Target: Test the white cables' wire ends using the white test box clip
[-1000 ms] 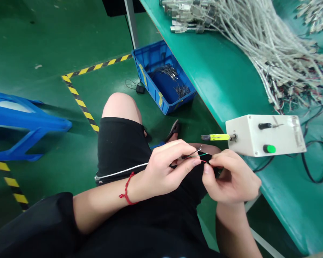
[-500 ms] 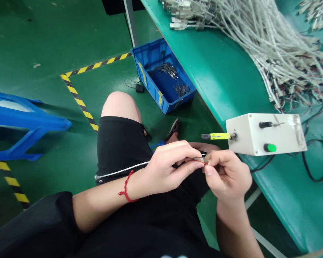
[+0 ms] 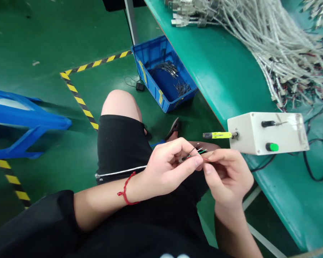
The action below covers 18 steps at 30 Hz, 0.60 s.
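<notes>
Above my lap, my left hand [image 3: 168, 168] pinches the end of a USB cable [image 3: 121, 171], whose pale length trails back across the black shorts. Thin wires [image 3: 197, 152] in black, white and green fan out past my left fingertips. Close against it, my right hand [image 3: 227, 172] is closed with thumb and forefinger at a red wire [image 3: 206, 159] from the same cable end. The hidden fingers of my left hand cover the cable jacket's end.
A white box [image 3: 269, 134] with a green knob and a yellow-green tool stands at the table edge. Many pale cables [image 3: 253, 39] lie piled on the green table [image 3: 218, 79]. A blue bin [image 3: 164, 104] holds dark cables below. A blue stool [image 3: 27, 123] is at left.
The wires at the cable end have spread apart, so black, white and green ones show separately. My right fingers have parted slightly from my left fingertips, with the red wire between.
</notes>
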Each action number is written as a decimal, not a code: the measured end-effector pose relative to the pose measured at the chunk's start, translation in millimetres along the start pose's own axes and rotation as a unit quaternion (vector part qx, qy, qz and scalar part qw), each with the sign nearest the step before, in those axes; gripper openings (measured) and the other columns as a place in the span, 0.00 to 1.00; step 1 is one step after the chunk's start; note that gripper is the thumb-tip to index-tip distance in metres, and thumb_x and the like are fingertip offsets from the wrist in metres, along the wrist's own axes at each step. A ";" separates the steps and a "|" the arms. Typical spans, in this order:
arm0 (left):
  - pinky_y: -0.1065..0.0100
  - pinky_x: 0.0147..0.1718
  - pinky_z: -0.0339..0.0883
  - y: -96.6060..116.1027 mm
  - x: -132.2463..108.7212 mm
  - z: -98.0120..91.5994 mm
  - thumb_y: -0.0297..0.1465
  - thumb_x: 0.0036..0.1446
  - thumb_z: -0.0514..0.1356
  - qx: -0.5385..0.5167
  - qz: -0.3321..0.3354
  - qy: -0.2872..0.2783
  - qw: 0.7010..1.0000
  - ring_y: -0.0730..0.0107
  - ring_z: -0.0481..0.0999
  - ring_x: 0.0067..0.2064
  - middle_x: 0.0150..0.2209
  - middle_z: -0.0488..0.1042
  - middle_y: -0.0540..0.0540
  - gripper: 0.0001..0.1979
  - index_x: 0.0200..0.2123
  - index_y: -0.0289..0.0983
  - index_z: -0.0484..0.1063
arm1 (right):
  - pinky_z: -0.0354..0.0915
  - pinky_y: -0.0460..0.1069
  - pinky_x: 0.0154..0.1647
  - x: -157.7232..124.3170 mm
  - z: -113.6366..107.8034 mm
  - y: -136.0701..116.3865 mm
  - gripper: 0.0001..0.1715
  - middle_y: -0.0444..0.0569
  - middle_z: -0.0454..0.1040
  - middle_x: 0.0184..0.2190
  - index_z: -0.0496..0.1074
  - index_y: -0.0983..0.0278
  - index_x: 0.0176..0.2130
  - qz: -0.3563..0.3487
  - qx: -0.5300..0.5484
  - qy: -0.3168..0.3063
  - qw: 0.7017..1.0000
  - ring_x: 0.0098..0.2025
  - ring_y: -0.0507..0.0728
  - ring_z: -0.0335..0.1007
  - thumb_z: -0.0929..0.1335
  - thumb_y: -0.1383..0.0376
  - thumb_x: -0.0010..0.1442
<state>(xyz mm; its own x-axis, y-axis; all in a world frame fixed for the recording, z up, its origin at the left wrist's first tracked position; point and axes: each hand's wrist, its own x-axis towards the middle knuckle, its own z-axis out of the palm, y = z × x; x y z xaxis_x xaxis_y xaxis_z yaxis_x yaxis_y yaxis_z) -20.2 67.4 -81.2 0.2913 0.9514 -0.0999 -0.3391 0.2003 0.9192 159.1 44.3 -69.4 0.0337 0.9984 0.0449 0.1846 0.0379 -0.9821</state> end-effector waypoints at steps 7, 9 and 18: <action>0.71 0.32 0.74 -0.9 0.8 2.0 0.26 0.63 0.72 -0.042 -0.011 -0.009 0.999 0.70 0.80 0.34 0.34 0.82 0.47 0.06 0.38 0.35 0.77 | 0.78 0.49 0.27 6.3 -0.7 -2.2 0.12 0.43 0.83 0.32 0.78 0.59 0.41 -0.042 -0.043 -0.001 0.998 0.28 0.55 0.81 0.74 0.74 0.60; 0.72 0.32 0.74 -1.1 1.5 2.3 0.27 0.62 0.73 -0.053 -0.009 -0.008 0.999 0.70 0.80 0.33 0.33 0.81 0.47 0.07 0.38 0.35 0.77 | 0.78 0.49 0.25 7.8 -1.0 -4.1 0.11 0.43 0.82 0.31 0.77 0.59 0.40 -0.030 -0.022 -0.008 0.999 0.28 0.55 0.80 0.73 0.74 0.61; 0.70 0.31 0.74 -2.0 1.9 1.9 0.30 0.63 0.73 -0.033 -0.009 -0.014 0.999 0.69 0.80 0.32 0.33 0.81 0.46 0.08 0.38 0.35 0.77 | 0.79 0.49 0.26 13.7 -9.4 -5.2 0.11 0.45 0.84 0.32 0.77 0.60 0.40 -0.027 -0.026 -0.047 0.998 0.28 0.56 0.81 0.74 0.74 0.59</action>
<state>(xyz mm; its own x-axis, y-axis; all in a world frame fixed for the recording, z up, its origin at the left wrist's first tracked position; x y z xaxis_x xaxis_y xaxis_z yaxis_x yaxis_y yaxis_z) -17.3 68.3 -82.5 0.3234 0.9405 -0.1043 -0.3920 0.2335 0.8898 167.9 57.4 -61.9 -0.0705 0.9945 0.0775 0.2350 0.0921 -0.9676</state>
